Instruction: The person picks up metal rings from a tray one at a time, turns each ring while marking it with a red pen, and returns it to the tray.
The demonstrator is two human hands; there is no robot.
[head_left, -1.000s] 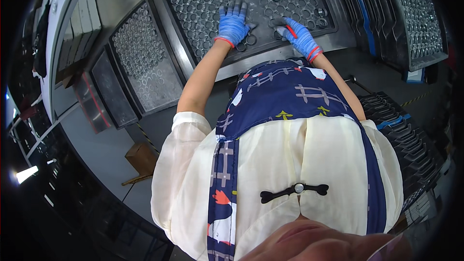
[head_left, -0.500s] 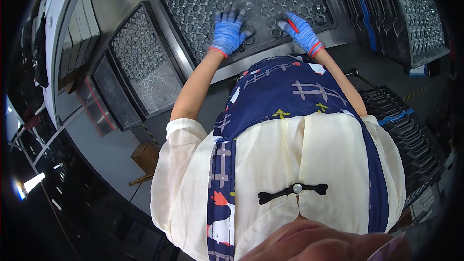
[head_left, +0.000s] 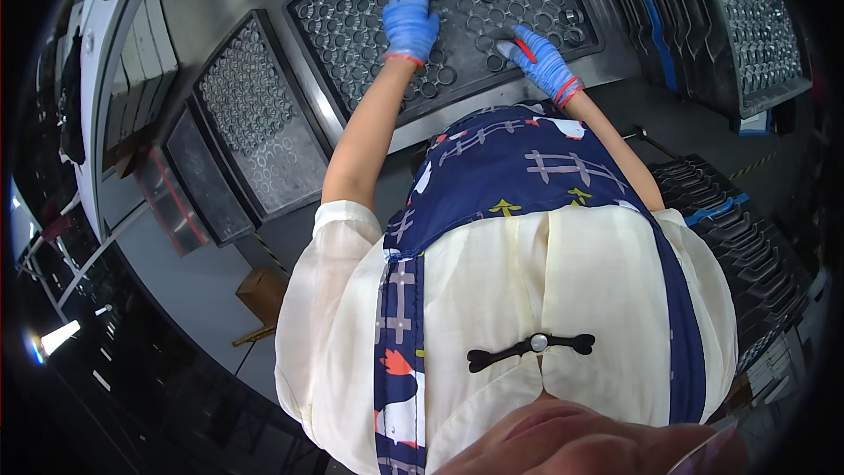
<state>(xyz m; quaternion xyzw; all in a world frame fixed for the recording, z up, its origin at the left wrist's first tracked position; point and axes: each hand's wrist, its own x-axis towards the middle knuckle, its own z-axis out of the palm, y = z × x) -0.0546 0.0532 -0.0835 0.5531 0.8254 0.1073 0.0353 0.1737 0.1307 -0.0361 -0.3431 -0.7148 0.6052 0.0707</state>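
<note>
A dark tray (head_left: pixel 422 108) in front of me holds many small clear and grey rings (head_left: pixel 360 13), spread flat in a loose layer. My left hand (head_left: pixel 411 28), in a blue knitted glove with grey fingertips, rests on the rings left of the middle, its fingers extended. Toward the tray's near right side is my right hand (head_left: pixel 547 62), gloved alike, fingers partly curled, its grey tips close to the rings. A slim red thing (head_left: pixel 526 50) shows between its thumb and fingers; its kind is unclear.
Left of the tray stands another tray (head_left: pixel 290 198) partly filled with rings, with a dark tray (head_left: pixel 208 178) beyond it. Stacked black trays (head_left: pixel 655 18) rise at the right, and more black trays (head_left: pixel 721 220) stand lower right. White boxes (head_left: pixel 145 62) line the left.
My left hand has moved a little up and away from me over the rings, uncovering several near the tray's front edge. The right hand has barely shifted.
</note>
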